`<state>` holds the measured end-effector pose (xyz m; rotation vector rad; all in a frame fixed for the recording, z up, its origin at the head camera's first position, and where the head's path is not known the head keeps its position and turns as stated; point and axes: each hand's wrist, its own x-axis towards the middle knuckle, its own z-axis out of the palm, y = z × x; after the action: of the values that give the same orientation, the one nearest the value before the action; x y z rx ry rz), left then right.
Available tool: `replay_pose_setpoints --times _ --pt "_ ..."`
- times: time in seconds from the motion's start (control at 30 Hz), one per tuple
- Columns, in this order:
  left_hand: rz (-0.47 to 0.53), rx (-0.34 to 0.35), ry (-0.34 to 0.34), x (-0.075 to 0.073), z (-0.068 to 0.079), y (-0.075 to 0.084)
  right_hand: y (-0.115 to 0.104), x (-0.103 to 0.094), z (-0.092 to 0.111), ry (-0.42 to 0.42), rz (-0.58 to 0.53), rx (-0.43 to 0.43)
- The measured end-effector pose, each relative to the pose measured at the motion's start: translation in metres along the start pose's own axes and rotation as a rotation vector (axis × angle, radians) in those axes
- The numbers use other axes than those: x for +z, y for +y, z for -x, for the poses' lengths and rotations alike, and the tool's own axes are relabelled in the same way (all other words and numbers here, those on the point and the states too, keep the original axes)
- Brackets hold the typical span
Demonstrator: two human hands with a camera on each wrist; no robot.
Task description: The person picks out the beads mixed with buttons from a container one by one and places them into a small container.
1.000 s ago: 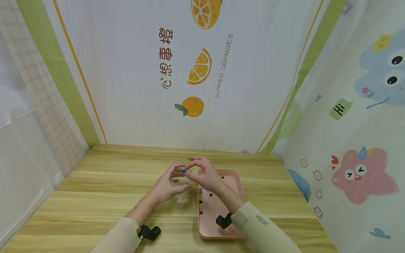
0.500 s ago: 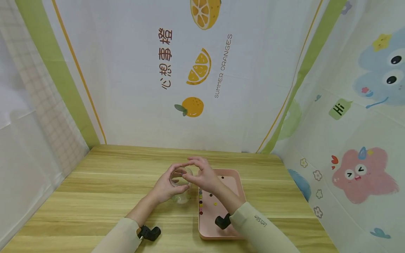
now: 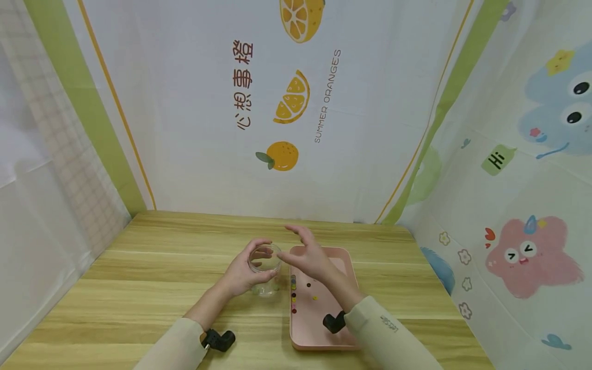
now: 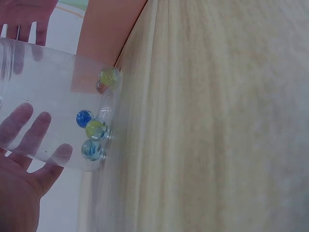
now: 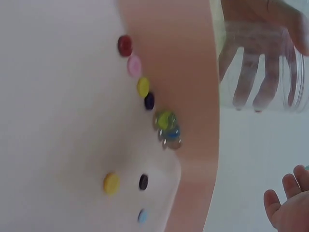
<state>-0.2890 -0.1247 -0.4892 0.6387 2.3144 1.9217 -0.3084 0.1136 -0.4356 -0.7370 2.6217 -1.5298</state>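
Observation:
My left hand [image 3: 241, 271] grips a clear jar [image 3: 265, 289] near its mouth, thumb and fingers curled round the wall. In the left wrist view, several glass marbles lie at the jar's bottom, among them a blue marble [image 4: 84, 118], a yellow-swirled marble [image 4: 96, 129] and a pale blue marble [image 4: 91, 150]. My right hand [image 3: 311, 261] is just right of the jar's mouth, over the tray's far left part, fingers spread and holding nothing. The pink tray [image 3: 307, 326] stands right of the jar.
Along the tray's left wall lie glass marbles [image 5: 165, 120] and several buttons, including a red button [image 5: 125, 46] and a pink button [image 5: 134, 65]. A yellow button [image 5: 111, 183] sits farther in. The wooden table [image 3: 152, 288] meets a printed curtain [image 3: 208, 169] at the back.
My right hand has let a blue marble drop into the jar, then opened its fingers and drawn back a little to the right. The left hand and jar have stayed put.

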Motion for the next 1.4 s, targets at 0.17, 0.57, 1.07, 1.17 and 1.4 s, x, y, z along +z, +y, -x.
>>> replay_pose_setpoints --times 0.17,0.57,1.07,1.17,1.4 --pt "0.009 0.005 0.006 0.000 -0.001 0.000 0.008 -0.007 0.002 0.034 -0.017 -0.012" --pt "-0.045 0.020 0.024 -0.001 -0.001 -0.002 0.027 -0.019 0.010 0.039 -0.047 0.035" --pt "-0.034 0.025 0.019 -0.001 -0.002 -0.003 0.046 -0.030 0.015 0.003 0.008 0.068" --pt "-0.036 0.024 0.019 -0.001 -0.002 -0.003 0.049 -0.031 0.016 -0.007 0.031 0.065" --pt "-0.056 0.024 0.025 0.000 -0.001 -0.002 0.050 -0.031 0.017 -0.041 0.127 0.058"
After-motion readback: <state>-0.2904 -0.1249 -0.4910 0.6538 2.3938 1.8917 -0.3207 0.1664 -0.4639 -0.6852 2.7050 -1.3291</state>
